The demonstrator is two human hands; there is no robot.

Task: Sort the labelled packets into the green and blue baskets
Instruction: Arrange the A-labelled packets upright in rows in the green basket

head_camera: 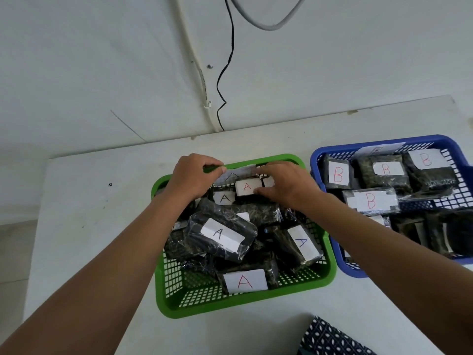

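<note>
Your left hand (190, 176) curled over the green basket (330, 267) far rim, your right hand (286, 184) pinching an A packet (247, 187), its body hidden behind other packets

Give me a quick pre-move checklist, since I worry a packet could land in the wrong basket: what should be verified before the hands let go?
1. Packet with the red A label sits over the green plastic mesh basket: ok.
2. Visible labels in the green basket all read A: ok.
3. Visible labels in the blue plastic mesh basket all read B: ok.
4. Right hand grip on that packet: ok, fingertips touch it.
5. Left hand grip: cannot tell what it holds.
6. Labels of the buried packets: cannot tell.
</note>
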